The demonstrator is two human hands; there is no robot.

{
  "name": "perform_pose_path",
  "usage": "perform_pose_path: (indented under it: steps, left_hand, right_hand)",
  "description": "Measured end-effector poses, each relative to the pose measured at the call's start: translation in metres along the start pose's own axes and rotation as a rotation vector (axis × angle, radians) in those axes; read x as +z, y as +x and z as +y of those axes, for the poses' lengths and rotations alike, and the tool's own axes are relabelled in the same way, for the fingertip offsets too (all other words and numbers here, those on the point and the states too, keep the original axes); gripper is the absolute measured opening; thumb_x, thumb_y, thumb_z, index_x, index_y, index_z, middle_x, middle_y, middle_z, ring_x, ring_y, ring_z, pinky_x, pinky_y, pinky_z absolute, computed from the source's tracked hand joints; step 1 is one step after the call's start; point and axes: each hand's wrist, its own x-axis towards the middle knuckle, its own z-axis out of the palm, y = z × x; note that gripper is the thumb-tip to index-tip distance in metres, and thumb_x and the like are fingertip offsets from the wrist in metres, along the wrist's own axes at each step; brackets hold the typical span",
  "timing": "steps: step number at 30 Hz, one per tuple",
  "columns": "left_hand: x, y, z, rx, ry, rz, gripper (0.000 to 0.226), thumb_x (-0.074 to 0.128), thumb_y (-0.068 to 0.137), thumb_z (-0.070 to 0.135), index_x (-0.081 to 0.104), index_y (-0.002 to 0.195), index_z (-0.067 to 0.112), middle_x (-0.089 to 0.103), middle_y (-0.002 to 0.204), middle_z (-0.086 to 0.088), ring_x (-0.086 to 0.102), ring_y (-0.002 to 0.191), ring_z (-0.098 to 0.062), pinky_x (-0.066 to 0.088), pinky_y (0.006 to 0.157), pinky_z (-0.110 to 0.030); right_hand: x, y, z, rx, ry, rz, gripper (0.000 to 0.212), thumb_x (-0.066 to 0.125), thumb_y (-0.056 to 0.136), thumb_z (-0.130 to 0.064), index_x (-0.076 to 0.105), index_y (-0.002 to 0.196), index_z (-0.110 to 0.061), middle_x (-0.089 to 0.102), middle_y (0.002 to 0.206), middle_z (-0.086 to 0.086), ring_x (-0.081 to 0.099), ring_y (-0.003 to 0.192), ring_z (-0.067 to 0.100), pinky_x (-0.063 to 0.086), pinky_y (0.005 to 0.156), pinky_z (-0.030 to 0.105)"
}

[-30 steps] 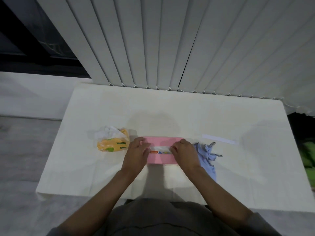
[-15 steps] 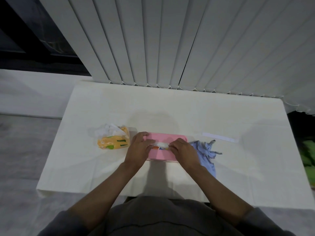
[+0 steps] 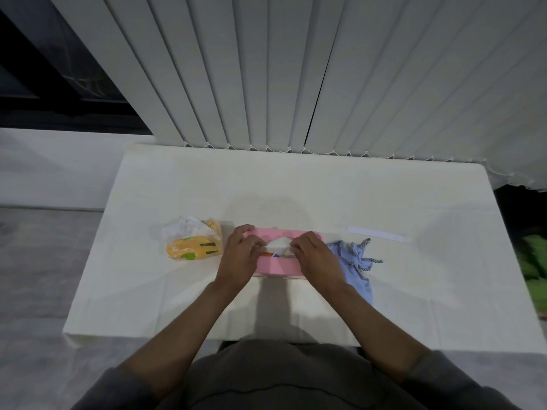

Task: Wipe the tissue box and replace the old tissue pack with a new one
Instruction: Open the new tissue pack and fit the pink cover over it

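Currently both hands are on the pink rectangular tissue box (image 3: 278,267), which lies flat, long side across, near the middle of the white table (image 3: 266,184).

- The left hand (image 3: 240,257) sits over the box's left end. Its fingers are curled and the fingertips pinch the left edge of a white tissue sheet (image 3: 279,244) that stands up out of the top slot.
- The right hand (image 3: 316,257) mirrors it over the right end, fingers curled, pinching the sheet's right edge.
- The sheet forms a small peak between the two hands.
- Bits of orange and blue print show in the slot just under the sheet. Can't tell more of what's inside.
- Left of the box, just beside the left hand, lies an orange-yellow plastic tissue pack (image 3: 194,247) with green marks. Some crumpled white tissues (image 3: 181,229) spill from its far end.
- At the box's right end a light-blue cloth (image 3: 355,266) with dark striped trim lies bunched, partly hidden by the right wrist.
- Further right and back, apart from the cloth, a white paper strip (image 3: 377,234) lies flat.
- Behind the table's far edge hang white vertical blinds (image 3: 296,69).
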Motion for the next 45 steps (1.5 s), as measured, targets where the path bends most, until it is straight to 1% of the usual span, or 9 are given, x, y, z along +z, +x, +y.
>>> perform_pose_path:
  steps: [6,10,13,17,22,28,34,38,45]
  left_hand:
    - [0.000,-0.014,-0.004,-0.066,-0.134,0.076,0.050,0.060,0.096,0.021,0.041,0.140,0.009,0.030,0.145,-0.008,0.034,0.133,-0.013,0.032,0.109,-0.025]
    - [0.006,-0.023,-0.006,-0.295,-0.263,0.052,0.038,0.053,0.099,0.021,0.046,0.132,0.002,0.051,0.129,-0.015,0.049,0.121,-0.028,0.042,0.104,-0.041]
    - [0.008,-0.029,-0.005,-0.489,-0.377,-0.033,0.037,0.040,0.104,0.037,0.053,0.125,0.010,0.063,0.117,-0.006,0.059,0.110,-0.029,0.048,0.094,-0.042]
    - [0.009,-0.029,-0.009,-0.514,-0.355,-0.070,0.044,0.032,0.105,0.042,0.055,0.131,0.016,0.065,0.120,-0.003,0.058,0.111,-0.025,0.047,0.095,-0.039]
    - [0.008,-0.022,-0.009,-0.513,-0.388,-0.036,0.040,0.032,0.106,0.037,0.059,0.129,0.019,0.067,0.120,-0.003,0.060,0.112,-0.024,0.048,0.099,-0.042]
    - [0.001,0.018,-0.001,-0.450,-0.400,0.026,0.036,0.034,0.106,0.033,0.065,0.113,0.016,0.070,0.103,-0.004,0.063,0.098,-0.023,0.046,0.080,-0.033]
    - [-0.008,0.093,0.005,-0.424,-0.341,0.054,0.039,0.036,0.105,0.031,0.065,0.111,0.007,0.070,0.107,-0.014,0.060,0.094,-0.028,0.048,0.087,-0.040]
    - [-0.005,0.128,0.000,-0.428,-0.328,0.036,0.041,0.037,0.105,0.031,0.065,0.104,0.002,0.069,0.101,-0.019,0.056,0.085,-0.028,0.045,0.077,-0.038]
    - [0.004,0.145,-0.012,-0.551,-0.528,0.037,0.028,0.046,0.100,0.032,0.069,0.094,0.017,0.061,0.079,-0.001,0.049,0.075,-0.022,0.042,0.070,-0.034]
  right_hand:
    - [-0.010,-0.014,0.000,0.184,0.263,0.167,0.019,0.060,0.091,-0.014,0.061,0.111,-0.011,0.055,0.113,0.003,0.056,0.103,0.022,0.048,0.088,0.035]
    - [-0.011,-0.039,0.009,0.316,0.239,0.300,0.033,0.060,0.090,-0.012,0.054,0.122,-0.008,0.053,0.119,0.001,0.047,0.109,0.011,0.021,0.101,0.003]
    - [-0.001,-0.042,0.008,0.475,0.507,0.156,0.022,0.054,0.096,-0.015,0.054,0.116,-0.007,0.062,0.103,0.004,0.058,0.093,0.016,0.045,0.084,0.024]
    - [0.017,-0.042,0.012,0.604,0.611,0.097,0.027,0.041,0.102,-0.031,0.059,0.090,-0.016,0.054,0.067,-0.004,0.047,0.065,0.016,0.037,0.059,0.030]
    - [0.025,-0.033,0.016,0.732,0.713,0.070,0.036,0.037,0.102,-0.041,0.063,0.098,-0.016,0.065,0.084,0.009,0.051,0.075,0.015,0.042,0.066,0.031]
    - [0.011,0.010,0.032,0.675,0.736,0.115,0.037,0.039,0.103,-0.033,0.054,0.082,-0.007,0.050,0.071,-0.002,0.041,0.069,0.015,0.034,0.063,0.031]
    - [-0.016,0.074,0.053,0.661,0.665,0.137,0.041,0.040,0.101,-0.038,0.054,0.082,-0.004,0.051,0.068,0.001,0.040,0.065,0.017,0.034,0.061,0.032]
    - [-0.025,0.103,0.062,0.657,0.598,0.142,0.040,0.039,0.101,-0.035,0.041,0.068,-0.013,0.042,0.059,-0.003,0.034,0.057,0.015,0.030,0.054,0.031]
    - [-0.017,0.117,0.067,0.687,0.620,0.149,0.040,0.042,0.101,-0.035,0.041,0.069,-0.012,0.038,0.061,0.000,0.029,0.060,0.017,0.025,0.055,0.032]
